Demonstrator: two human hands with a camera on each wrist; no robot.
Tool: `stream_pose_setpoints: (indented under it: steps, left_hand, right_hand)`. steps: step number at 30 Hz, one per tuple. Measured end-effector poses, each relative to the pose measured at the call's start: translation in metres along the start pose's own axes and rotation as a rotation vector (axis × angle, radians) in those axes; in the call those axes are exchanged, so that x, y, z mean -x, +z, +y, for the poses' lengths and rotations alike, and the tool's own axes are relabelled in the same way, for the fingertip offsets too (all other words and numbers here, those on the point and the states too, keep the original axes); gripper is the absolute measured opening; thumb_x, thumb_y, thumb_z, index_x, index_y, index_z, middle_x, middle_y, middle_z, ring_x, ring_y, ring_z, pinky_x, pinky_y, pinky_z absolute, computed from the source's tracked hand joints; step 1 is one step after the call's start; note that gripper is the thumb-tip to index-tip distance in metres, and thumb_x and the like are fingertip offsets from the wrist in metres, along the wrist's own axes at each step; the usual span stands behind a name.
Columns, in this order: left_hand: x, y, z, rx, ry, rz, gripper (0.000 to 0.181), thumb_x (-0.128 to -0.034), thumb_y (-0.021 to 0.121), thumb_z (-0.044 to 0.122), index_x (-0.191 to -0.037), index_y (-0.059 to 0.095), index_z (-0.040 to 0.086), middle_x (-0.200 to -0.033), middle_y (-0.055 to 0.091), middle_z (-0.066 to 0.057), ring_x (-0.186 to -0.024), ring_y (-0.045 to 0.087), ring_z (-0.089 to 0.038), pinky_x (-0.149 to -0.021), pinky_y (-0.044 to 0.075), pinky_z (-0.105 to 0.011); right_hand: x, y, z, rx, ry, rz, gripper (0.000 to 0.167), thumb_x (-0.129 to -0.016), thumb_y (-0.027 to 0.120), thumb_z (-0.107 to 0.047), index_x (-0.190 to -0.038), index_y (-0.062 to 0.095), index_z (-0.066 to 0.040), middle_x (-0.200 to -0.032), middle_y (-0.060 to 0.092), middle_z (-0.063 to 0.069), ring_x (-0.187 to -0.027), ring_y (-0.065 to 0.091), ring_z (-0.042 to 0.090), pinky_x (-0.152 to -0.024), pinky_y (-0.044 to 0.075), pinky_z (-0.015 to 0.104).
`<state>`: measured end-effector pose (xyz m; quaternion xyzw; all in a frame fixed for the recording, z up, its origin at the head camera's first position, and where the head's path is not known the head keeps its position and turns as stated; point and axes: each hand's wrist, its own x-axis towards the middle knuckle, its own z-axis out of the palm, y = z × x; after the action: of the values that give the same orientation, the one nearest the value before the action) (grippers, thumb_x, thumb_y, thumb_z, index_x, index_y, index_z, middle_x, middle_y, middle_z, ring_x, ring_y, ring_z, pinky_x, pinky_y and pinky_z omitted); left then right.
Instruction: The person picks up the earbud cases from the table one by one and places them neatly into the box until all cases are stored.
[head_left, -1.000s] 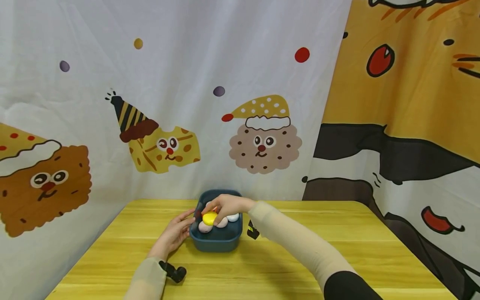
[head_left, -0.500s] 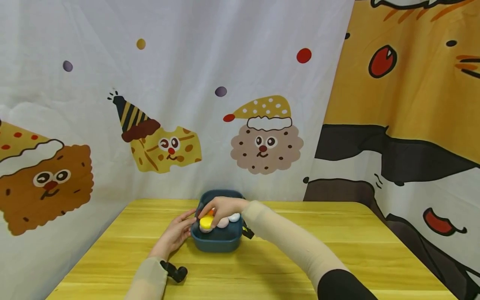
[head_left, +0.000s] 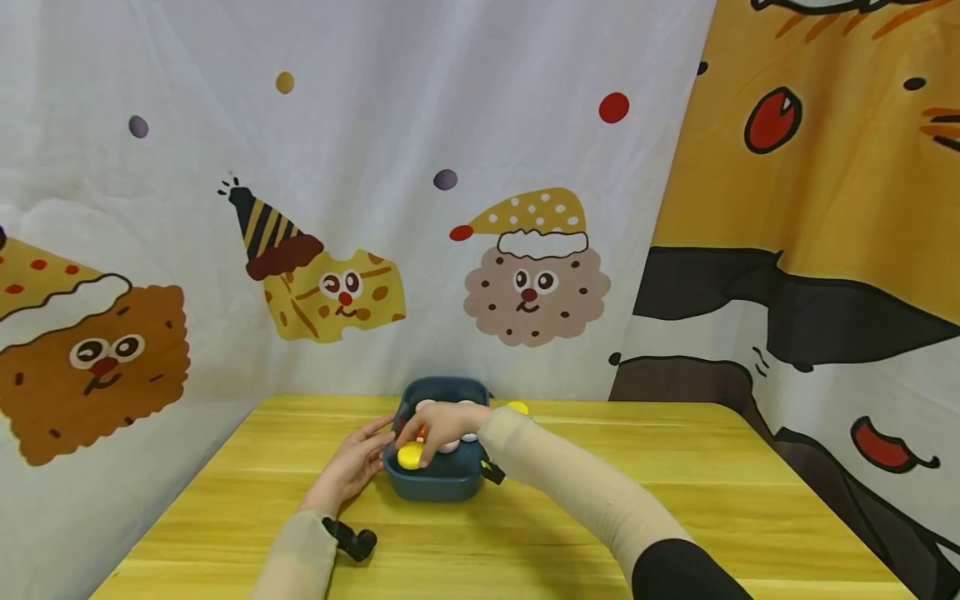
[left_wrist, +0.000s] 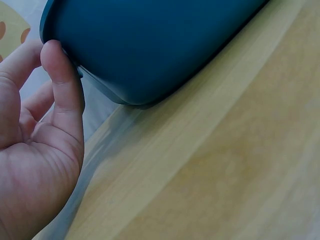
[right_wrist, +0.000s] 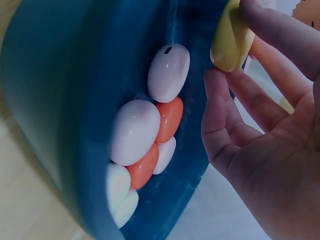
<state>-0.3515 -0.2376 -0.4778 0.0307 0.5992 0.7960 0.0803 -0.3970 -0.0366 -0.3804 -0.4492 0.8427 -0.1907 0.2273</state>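
My right hand (head_left: 447, 421) reaches into a dark blue plastic box (head_left: 435, 489) and pinches a smooth yellow egg-shaped piece (head_left: 410, 456) between fingertips and thumb. In the right wrist view, this yellow piece (right_wrist: 231, 42) is held apart from the others in the box. Several pale pinkish-white egg-shaped pieces (right_wrist: 136, 131) lie there, along with orange-red pieces (right_wrist: 144, 167) and white ones (right_wrist: 118, 186). The left hand (head_left: 352, 461) touches the left side of the box near its rim with extended fingers; the left wrist view shows fingertips (left_wrist: 56, 61) against the box's outside.
Beyond the right sleeve another yellow piece (head_left: 517, 407) shows partly on the wooden table (head_left: 600, 546). A printed curtain (head_left: 427, 108) hangs behind the table's far edge. Black wrist cameras stick out beside both forearms.
The right hand and its yellow piece have moved slightly left and nearer to me in the box. The yellow piece beyond the sleeve has come into view. My left hand stays against the box.
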Motion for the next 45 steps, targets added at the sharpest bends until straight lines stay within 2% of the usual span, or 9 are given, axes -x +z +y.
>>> stream_pose_setpoints:
  steps: [8,13,18,23,25,30,37,45]
  left_hand:
    - [-0.003,0.004,0.0,0.007,0.012,-0.028,0.061,-0.0994,0.056,0.012,-0.153,0.027,0.004,-0.095,0.068,0.001,-0.06,0.056,-0.004,-0.057,0.047,-0.017]
    - [-0.005,0.005,0.001,0.015,0.01,-0.036,0.061,-0.0998,0.055,0.011,-0.152,0.026,0.003,-0.091,0.069,0.002,-0.058,0.056,-0.004,-0.056,0.047,-0.016]
    - [-0.007,0.007,0.002,0.014,0.008,-0.025,0.059,-0.0999,0.054,0.011,-0.152,0.027,0.003,-0.083,0.065,0.004,-0.056,0.053,-0.004,-0.055,0.046,-0.016]
    - [-0.005,0.007,0.002,-0.001,-0.007,-0.011,0.06,-0.0995,0.055,0.011,-0.152,0.028,0.005,-0.086,0.063,0.002,-0.058,0.053,-0.005,-0.057,0.047,-0.018]
    - [-0.004,0.006,0.0,-0.004,-0.014,-0.004,0.059,-0.0996,0.055,0.011,-0.153,0.029,0.006,-0.09,0.062,0.001,-0.059,0.053,-0.005,-0.057,0.047,-0.018]
    - [-0.002,0.004,-0.001,0.001,-0.017,-0.006,0.061,-0.0992,0.056,0.012,-0.153,0.027,0.005,-0.097,0.062,-0.002,-0.062,0.053,-0.006,-0.059,0.048,-0.018]
    - [0.002,0.004,0.001,0.01,-0.016,0.006,0.062,-0.0988,0.056,0.011,-0.153,0.027,0.004,-0.1,0.064,-0.004,-0.065,0.054,-0.007,-0.06,0.049,-0.019]
    - [0.001,0.003,0.001,0.008,-0.002,0.012,0.063,-0.0982,0.057,0.011,-0.153,0.027,0.003,-0.097,0.066,-0.003,-0.067,0.058,-0.007,-0.059,0.048,-0.018]
  right_hand:
    - [0.005,0.003,0.004,-0.093,0.01,-0.021,0.042,-0.082,0.076,-0.005,-0.121,0.069,-0.016,-0.115,0.064,-0.001,-0.093,0.062,0.009,-0.075,0.051,0.023]
    - [0.01,-0.002,0.004,-0.071,0.018,-0.012,0.039,-0.085,0.075,-0.009,-0.123,0.068,-0.017,-0.111,0.064,-0.006,-0.095,0.06,0.007,-0.076,0.05,0.022]
    - [0.017,-0.013,0.006,-0.073,-0.007,0.01,0.04,-0.087,0.072,-0.011,-0.127,0.066,-0.014,-0.117,0.064,-0.001,-0.106,0.06,0.016,-0.081,0.049,0.022]
    - [0.028,-0.023,0.01,-0.103,-0.03,0.045,0.04,-0.089,0.072,-0.017,-0.128,0.065,-0.01,-0.12,0.065,0.0,-0.109,0.06,0.014,-0.086,0.048,0.023]
    - [0.031,-0.026,0.015,-0.122,-0.021,0.07,0.038,-0.089,0.072,-0.019,-0.126,0.066,-0.01,-0.119,0.065,-0.003,-0.106,0.06,0.01,-0.086,0.048,0.023]
    - [0.044,-0.038,0.03,-0.171,0.016,0.163,0.034,-0.09,0.07,-0.022,-0.123,0.068,-0.014,-0.12,0.066,0.001,-0.104,0.06,0.009,-0.087,0.048,0.027]
    - [0.064,-0.047,0.056,-0.224,0.069,0.3,0.038,-0.092,0.067,-0.022,-0.129,0.063,-0.013,-0.13,0.06,0.007,-0.119,0.054,0.021,-0.096,0.045,0.035]
    - [0.079,-0.044,0.094,-0.294,0.097,0.482,0.045,-0.093,0.066,-0.02,-0.134,0.057,-0.005,-0.131,0.058,0.015,-0.118,0.055,0.028,-0.098,0.044,0.044]
